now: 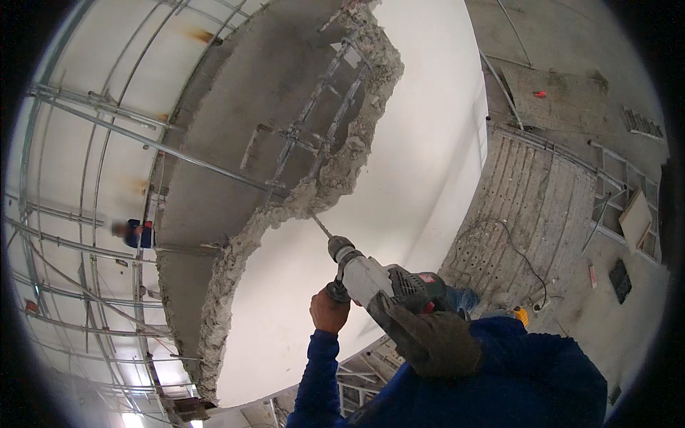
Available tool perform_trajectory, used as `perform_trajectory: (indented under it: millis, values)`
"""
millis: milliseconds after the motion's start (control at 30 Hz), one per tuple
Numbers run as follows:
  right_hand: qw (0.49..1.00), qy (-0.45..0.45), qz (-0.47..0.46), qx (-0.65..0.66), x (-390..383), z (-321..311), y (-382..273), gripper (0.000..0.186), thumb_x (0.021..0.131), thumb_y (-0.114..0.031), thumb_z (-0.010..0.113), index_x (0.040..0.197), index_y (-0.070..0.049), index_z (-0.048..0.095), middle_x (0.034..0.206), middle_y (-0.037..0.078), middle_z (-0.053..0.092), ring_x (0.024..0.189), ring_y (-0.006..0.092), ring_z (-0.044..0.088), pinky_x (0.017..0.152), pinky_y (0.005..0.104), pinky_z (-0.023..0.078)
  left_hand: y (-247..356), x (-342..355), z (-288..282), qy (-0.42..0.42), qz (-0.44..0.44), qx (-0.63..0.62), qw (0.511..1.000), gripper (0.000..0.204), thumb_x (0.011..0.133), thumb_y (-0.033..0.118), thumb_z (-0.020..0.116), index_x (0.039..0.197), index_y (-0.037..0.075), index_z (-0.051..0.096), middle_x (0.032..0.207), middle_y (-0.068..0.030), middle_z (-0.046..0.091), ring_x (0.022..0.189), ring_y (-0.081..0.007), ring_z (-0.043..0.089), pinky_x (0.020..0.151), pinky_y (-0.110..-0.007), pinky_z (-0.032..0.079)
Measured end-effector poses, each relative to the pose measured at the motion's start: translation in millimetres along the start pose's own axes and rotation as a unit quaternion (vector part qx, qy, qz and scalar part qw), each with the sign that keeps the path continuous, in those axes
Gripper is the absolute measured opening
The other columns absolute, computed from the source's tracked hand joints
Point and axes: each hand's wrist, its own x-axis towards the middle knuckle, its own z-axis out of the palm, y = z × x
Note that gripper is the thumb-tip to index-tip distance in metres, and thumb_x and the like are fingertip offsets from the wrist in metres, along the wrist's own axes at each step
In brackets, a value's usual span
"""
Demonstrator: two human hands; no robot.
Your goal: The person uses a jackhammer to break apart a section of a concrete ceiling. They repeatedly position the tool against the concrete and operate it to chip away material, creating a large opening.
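A grey and dark-green rotary hammer drill (367,278) points up and left in front of me. My left hand (328,312), bare, is closed round its black side handle near the chuck. A dark grey glove covers my right hand (428,335), which is closed at the rear of the tool; the grip under it is mostly hidden. The drill bit (322,227) meets the rough broken edge of the concrete (303,200), just above the smooth white wall (407,178). Whether its tip is inside the concrete I cannot tell.
Behind the jagged opening stands a metal frame (314,121). Scaffold tubes (143,143) cross the left side, with a person in dark blue (139,233) among them. At right are perforated planks (517,207), a cable (510,239), a ladder (628,178) and a dark tray-like piece (619,280).
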Motion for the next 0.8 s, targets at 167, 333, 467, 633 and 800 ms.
perform_trajectory:
  millis: [167,333,467,633,800]
  values:
    - [0.999,0.016,0.007,0.043,0.4,1.0,9.1,0.068,0.085,-0.021,0.064,0.147,-0.011,0.037,0.079,0.017,0.065,0.064,0.0328,0.066,0.057,0.0468,0.053,12.7,-5.0,1.7,0.022,-0.035,0.001,0.999,0.021,0.078,0.029,0.072,0.081,0.008,0.068,0.075,-0.017,0.069,0.075,-0.0395,0.067,0.065,-0.046,0.054]
    - [0.999,0.008,-0.003,0.035,2.7,0.7,17.5,0.065,0.076,-0.018,0.074,0.135,-0.002,0.05,0.082,0.018,0.067,0.071,0.0345,0.068,0.061,0.0456,0.054,6.4,6.3,6.9,0.018,-0.018,0.032,0.999,0.021,0.079,0.029,0.071,0.081,0.008,0.068,0.075,-0.017,0.069,0.075,-0.0395,0.067,0.065,-0.046,0.054]
    - [0.999,0.002,0.0,0.037,2.9,6.9,25.7,0.065,0.077,-0.017,0.073,0.134,0.001,0.048,0.086,0.019,0.067,0.073,0.0346,0.067,0.063,0.0446,0.054,8.8,13.1,-0.1,0.006,-0.006,0.036,0.999,0.022,0.08,0.031,0.07,0.081,0.009,0.068,0.076,-0.017,0.069,0.075,-0.0397,0.067,0.065,-0.047,0.054]
    - [0.998,0.035,-0.036,0.046,35.4,11.1,38.6,0.064,0.079,-0.016,0.072,0.136,-0.003,0.047,0.1,0.022,0.066,0.086,0.0364,0.067,0.075,0.0456,0.054,-13.0,40.6,-1.4,0.024,-0.001,0.121,0.992,0.023,0.082,0.032,0.067,0.081,0.009,0.068,0.076,-0.0172,0.068,0.076,-0.0404,0.067,0.064,-0.048,0.054]
    - [0.998,0.035,-0.011,0.06,47.3,21.5,52.0,0.07,0.076,-0.015,0.076,0.138,-0.005,0.046,0.112,0.021,0.064,0.098,0.0384,0.065,0.084,0.0462,0.053,-4.3,68.8,-7.5,-0.002,-0.01,0.095,0.995,0.024,0.082,0.034,0.069,0.083,0.009,0.069,0.077,-0.017,0.069,0.077,-0.0408,0.066,0.066,-0.049,0.053]
